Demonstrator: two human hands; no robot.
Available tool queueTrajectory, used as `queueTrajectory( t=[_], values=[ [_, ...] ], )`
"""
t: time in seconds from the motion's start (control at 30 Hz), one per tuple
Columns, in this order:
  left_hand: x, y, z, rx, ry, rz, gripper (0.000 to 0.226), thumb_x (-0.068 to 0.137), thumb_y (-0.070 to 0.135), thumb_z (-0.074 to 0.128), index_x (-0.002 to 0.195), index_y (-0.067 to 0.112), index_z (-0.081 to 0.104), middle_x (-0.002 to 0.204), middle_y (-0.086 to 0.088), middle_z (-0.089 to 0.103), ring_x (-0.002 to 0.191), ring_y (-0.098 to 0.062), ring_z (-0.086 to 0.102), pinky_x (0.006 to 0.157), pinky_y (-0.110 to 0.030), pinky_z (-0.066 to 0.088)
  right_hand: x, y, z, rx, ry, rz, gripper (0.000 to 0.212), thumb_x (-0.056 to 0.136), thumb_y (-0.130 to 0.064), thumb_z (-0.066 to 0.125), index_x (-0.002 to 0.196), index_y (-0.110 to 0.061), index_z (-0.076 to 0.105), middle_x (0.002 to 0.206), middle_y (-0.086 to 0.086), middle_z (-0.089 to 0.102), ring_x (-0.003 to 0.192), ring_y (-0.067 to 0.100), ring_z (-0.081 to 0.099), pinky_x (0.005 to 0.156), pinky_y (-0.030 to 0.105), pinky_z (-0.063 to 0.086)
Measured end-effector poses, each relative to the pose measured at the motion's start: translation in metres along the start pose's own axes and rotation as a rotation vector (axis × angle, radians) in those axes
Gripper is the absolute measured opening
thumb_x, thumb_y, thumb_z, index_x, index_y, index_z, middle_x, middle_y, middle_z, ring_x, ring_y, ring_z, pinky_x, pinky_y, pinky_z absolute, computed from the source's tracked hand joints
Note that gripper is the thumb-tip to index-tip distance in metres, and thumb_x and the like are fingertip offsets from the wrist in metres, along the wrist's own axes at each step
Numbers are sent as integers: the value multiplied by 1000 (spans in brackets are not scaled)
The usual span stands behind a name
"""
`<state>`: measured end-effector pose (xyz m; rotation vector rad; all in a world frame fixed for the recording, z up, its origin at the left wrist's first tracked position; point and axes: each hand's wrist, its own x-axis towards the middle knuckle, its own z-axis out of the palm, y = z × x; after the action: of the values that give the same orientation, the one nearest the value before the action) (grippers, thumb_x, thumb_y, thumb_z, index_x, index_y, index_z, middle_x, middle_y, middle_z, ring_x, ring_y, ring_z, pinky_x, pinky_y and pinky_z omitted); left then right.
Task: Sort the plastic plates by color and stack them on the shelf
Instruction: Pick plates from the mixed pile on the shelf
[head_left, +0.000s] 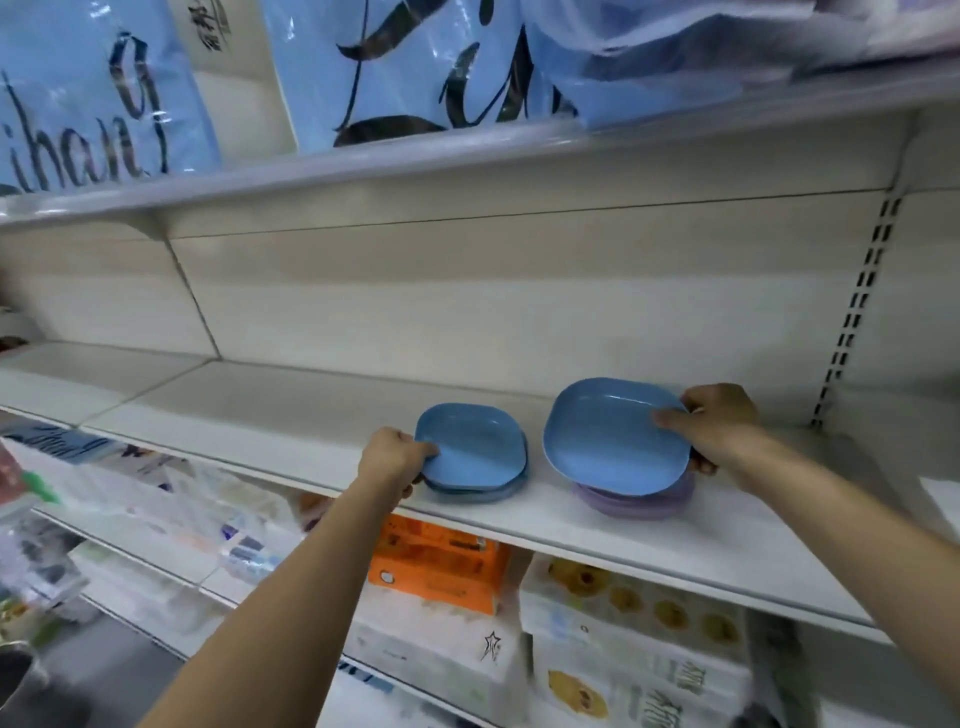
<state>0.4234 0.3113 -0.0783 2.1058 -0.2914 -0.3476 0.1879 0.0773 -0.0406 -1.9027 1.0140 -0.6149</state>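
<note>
Sorting is mid-way, judging by how things lie on the white shelf (291, 415). It carries two piles near its front edge, just beside each other. The blue stack (478, 457) sits on the left, and the purple stack (634, 501) sits on the right.

Over the purple stack is a single blue plate (613, 441), tilted with its far edge raised. It hides most of the pile beneath. The frame is a little smeared, so whether its near edge touches the purple plates or clears them cannot be told.

The right hand (719, 421) grips that plate at its right rim, thumb on top and fingers curled under. The left hand (395, 454) pinches the near-left rim of the blue stack, thumb over the top plate, as if to steady it.

The step in hand looks like getting a stray blue plate onto its own colour. The next move would then be a short carry leftward. The plate needs levelling on the way. It should be set square on the blue stack so that the rims nest. The left thumb must first come off the top plate, or it will be caught under the rim.
</note>
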Motion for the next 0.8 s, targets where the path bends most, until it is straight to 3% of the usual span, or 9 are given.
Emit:
queueTrajectory(
  t=[0.17,0.27,0.4,0.5,0.63,0.8],
  values=[
    [21,-10,4,211,-23,31,21,81,24,67,79,7,54,69,-7,54,58,-22,48,53,-28,37,7,-18,17,-57,-13,-19,18,83,-12,66,69,-3,58,50,9,48,39,21,44,33,18,32],
    [25,-18,8,282,-55,42,32,81,29,69,98,6,54,82,-6,60,72,-21,57,58,-30,43,9,-30,31,-57,-57,-44,17,84,-9,65,72,0,57,56,9,48,44,20,45,30,15,32],
    [20,-21,2,198,-25,102,39,90,43,60,113,14,46,102,-3,58,93,-24,57,81,-37,50,18,-47,58,-95,-114,-106,21,84,-15,66,72,0,56,58,8,49,46,20,45,35,18,35],
    [15,-18,-19,133,58,222,46,92,51,53,121,16,48,105,2,56,96,-21,58,89,-41,51,27,-59,86,-170,-137,-170,24,82,-22,68,71,-4,57,60,7,51,56,20,47,50,24,37],
    [2,-20,-51,113,180,397,45,94,48,51,128,19,49,108,6,59,95,-13,57,82,-32,48,36,-68,121,-169,-226,-179,28,83,-20,68,64,-8,51,52,4,49,43,20,45,47,26,37],
    [-8,-29,-74,158,223,524,47,95,43,53,136,21,46,129,5,56,113,-9,52,87,-25,41,42,-72,146,-365,-263,-195,32,79,-29,68,61,-16,45,44,-3,47,36,17,49,53,25,37]
  ],
)
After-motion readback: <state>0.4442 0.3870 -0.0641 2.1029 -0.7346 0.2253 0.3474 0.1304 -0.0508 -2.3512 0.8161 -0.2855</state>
